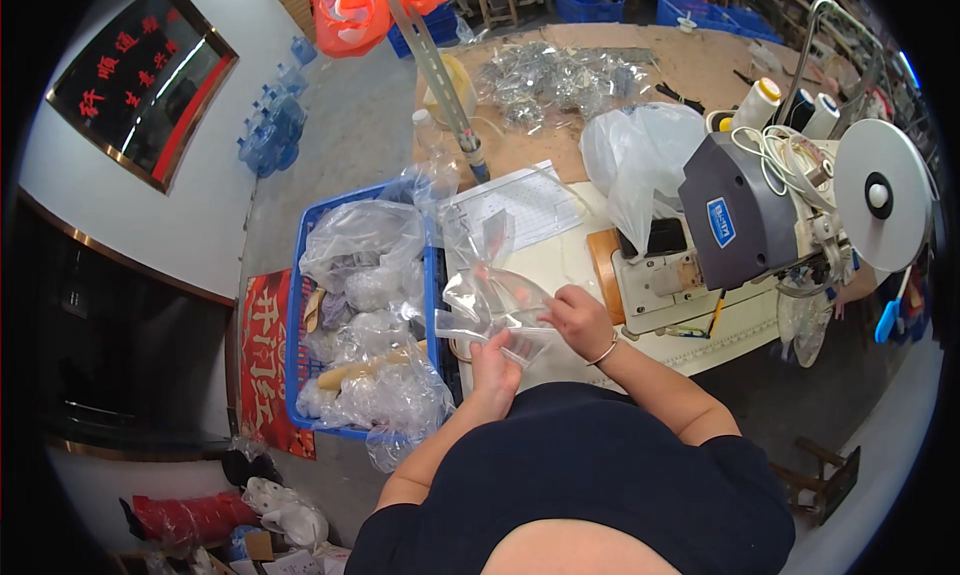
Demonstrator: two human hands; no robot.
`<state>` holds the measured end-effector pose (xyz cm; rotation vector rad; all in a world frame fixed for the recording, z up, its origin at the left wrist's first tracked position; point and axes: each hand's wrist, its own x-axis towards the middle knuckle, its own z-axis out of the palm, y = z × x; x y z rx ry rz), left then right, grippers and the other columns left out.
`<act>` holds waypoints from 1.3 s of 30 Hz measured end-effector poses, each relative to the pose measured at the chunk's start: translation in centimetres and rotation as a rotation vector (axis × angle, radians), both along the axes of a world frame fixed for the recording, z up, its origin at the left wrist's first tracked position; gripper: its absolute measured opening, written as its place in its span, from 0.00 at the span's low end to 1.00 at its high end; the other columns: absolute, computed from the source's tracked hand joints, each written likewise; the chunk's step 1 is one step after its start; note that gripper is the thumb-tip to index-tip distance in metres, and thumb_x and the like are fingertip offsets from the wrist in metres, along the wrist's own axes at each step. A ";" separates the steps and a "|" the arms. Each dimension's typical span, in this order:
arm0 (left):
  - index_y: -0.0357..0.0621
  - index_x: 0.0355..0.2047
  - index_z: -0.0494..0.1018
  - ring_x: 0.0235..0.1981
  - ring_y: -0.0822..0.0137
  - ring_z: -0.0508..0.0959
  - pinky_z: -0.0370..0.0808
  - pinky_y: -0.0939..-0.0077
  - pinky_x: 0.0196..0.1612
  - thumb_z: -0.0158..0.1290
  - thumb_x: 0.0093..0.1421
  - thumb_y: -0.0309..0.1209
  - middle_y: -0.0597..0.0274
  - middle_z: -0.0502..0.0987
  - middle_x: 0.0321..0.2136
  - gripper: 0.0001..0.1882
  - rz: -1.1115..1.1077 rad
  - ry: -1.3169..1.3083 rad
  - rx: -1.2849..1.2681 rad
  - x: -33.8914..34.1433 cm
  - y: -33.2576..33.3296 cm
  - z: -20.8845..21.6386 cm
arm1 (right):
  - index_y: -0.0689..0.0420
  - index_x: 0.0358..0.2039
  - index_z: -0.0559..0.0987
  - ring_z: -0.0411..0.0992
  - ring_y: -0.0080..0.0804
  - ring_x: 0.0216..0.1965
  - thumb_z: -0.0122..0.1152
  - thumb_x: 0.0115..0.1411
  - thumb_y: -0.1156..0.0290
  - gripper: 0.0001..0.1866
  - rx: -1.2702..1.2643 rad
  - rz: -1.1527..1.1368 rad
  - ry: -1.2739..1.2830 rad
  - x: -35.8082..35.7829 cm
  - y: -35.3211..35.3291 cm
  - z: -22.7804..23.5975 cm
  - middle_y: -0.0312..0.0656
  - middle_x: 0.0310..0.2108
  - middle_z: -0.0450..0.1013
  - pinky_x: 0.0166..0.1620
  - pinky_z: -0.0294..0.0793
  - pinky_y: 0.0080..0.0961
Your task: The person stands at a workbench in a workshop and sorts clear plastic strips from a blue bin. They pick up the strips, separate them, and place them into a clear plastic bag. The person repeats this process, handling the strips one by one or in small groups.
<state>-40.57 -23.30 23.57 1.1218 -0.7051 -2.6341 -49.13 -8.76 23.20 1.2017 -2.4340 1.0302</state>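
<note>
A clear plastic bag [470, 313] with a pale band along its near edge is stretched between my two hands above the white sewing table. My left hand [494, 375] pinches the band at its near edge. Higher and to the right, my right hand [580, 322] grips the bag's right side, fingers closed. A bracelet circles that wrist. Below the bag, a printed paper sheet [540, 203] lies on the table. To the left stands a blue plastic basket [292, 355] filled with clear plastic bags [365, 245] and a brown roll [372, 367].
A dark grey sewing machine [735, 210] with thread spools [757, 103] and a white reel [875, 197] stands to the right. A white plastic bag [640, 160] lies beside it. Beyond are a metal post [435, 75] and heaped clear packets [560, 80]. A wooden stool [820, 480] stands behind right.
</note>
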 end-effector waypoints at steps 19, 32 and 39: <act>0.49 0.55 0.52 0.48 0.54 0.69 0.72 0.52 0.46 0.41 0.56 0.15 0.54 0.62 0.52 0.27 -0.016 0.152 -0.172 0.4 1.1 -0.8 | 0.62 0.32 0.80 0.73 0.27 0.26 0.68 0.43 0.69 0.15 -0.083 -0.334 -0.762 -2.1 3.7 -1.5 0.43 0.26 0.74 0.34 0.73 0.21; 0.46 0.53 0.54 0.45 0.56 0.71 0.73 0.54 0.44 0.42 0.56 0.14 0.55 0.64 0.49 0.25 0.003 0.154 -0.283 0.4 1.3 -1.2 | 0.64 0.31 0.77 0.74 0.29 0.26 0.66 0.47 0.68 0.14 -0.083 -0.392 -0.673 -1.6 3.1 -2.5 0.42 0.25 0.74 0.32 0.74 0.23; 0.47 0.55 0.55 0.48 0.61 0.68 0.70 0.61 0.49 0.42 0.56 0.14 0.59 0.64 0.50 0.27 -0.022 0.274 -0.346 0.0 1.6 -1.1 | 0.67 0.27 0.76 0.73 0.23 0.20 0.63 0.52 0.70 0.11 -0.438 -0.379 -1.216 -1.5 2.8 -3.2 0.42 0.20 0.74 0.23 0.74 0.16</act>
